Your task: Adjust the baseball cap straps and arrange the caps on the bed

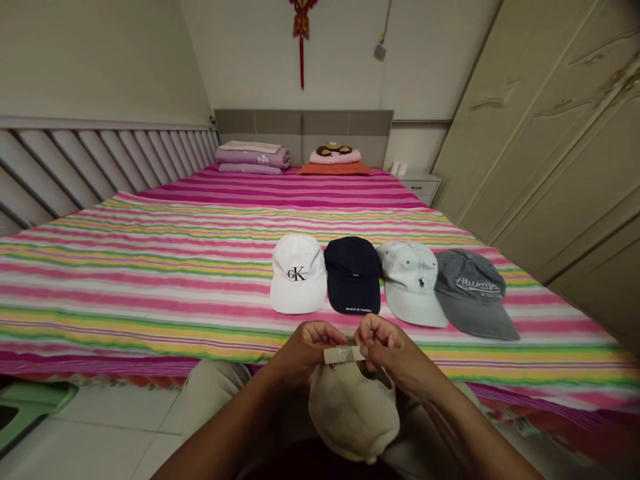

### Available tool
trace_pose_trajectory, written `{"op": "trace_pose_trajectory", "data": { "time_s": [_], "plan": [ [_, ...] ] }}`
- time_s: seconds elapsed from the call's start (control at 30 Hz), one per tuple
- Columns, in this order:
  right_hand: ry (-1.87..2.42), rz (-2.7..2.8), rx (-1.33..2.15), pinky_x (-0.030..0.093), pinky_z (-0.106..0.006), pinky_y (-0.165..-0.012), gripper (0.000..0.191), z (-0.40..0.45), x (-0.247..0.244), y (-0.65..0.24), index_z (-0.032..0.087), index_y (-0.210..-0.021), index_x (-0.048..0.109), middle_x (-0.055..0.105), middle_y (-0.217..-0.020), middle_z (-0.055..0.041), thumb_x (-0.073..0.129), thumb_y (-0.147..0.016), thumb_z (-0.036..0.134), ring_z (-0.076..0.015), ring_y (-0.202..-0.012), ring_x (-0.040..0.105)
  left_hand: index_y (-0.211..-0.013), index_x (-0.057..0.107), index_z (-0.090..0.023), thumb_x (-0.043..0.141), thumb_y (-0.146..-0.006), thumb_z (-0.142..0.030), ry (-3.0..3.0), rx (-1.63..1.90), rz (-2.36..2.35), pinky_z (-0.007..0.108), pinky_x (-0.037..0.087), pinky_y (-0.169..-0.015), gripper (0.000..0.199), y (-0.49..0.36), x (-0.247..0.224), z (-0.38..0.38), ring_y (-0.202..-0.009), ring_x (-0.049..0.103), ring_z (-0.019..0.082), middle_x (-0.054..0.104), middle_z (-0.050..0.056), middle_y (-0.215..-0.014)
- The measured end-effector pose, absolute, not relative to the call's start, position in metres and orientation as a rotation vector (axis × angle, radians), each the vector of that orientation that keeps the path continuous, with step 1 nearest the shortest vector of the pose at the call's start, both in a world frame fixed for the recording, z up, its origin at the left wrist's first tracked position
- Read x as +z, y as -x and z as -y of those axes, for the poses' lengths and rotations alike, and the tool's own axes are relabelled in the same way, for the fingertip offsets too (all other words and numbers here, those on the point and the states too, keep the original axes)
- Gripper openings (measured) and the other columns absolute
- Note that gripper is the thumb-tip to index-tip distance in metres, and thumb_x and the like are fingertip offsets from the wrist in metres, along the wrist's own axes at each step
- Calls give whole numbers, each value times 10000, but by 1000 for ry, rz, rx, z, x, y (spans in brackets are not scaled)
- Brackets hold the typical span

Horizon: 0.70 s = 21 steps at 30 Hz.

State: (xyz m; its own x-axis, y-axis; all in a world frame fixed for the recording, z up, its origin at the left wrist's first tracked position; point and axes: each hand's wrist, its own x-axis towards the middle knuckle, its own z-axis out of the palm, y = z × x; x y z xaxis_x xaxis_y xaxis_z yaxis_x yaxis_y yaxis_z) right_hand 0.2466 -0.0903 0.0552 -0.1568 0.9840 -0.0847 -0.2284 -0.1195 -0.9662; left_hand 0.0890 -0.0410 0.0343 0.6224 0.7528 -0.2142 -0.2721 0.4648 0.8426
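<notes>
A beige cap (pixel 354 410) hangs over my lap, its back strap and metal buckle (pixel 345 355) uppermost. My left hand (pixel 306 347) grips the strap's left end, fingers curled. At the strap's right end, my right hand (pixel 385 343) pinches it between thumb and fingers. Beyond my hands four caps lie in a row on the striped bed: a white cap (pixel 299 275), a dark navy cap (pixel 353 275), a pale cap with a small horse-rider logo (pixel 413 283) and a grey cap with lettering (pixel 473 293).
The bed's striped sheet (pixel 125 267) spreads in front of me. Folded purple bedding (pixel 253 159) and an orange and pink stack (pixel 334 162) lie by the headboard (pixel 345 127). Wardrobe doors (pixel 530 133) stand right; a green stool (pixel 35 407) is at lower left.
</notes>
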Motion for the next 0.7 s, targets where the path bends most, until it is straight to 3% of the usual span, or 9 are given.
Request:
{"op": "trace_pose_trajectory", "data": {
  "time_s": [0.17, 0.7],
  "plan": [
    [1046, 1099, 1498, 268, -198, -430, 245, 91, 58, -244, 194, -636, 403, 493, -589, 64, 646, -604, 189, -54, -425, 438, -575, 572, -122, 776, -468, -181, -911, 661, -626, 156, 344, -400, 237, -91, 34, 37, -395, 491, 60, 584, -13, -475],
    [1116, 1078, 1528, 356, -208, -457, 274, 91, 65, -255, 164, -649, 505, 494, -556, 58, 736, -573, 291, -63, -454, 472, -550, 668, -116, 770, -445, -197, -973, 573, -711, 177, 347, -424, 167, -92, 37, 32, -395, 479, 57, 600, 11, -460]
  ]
}}
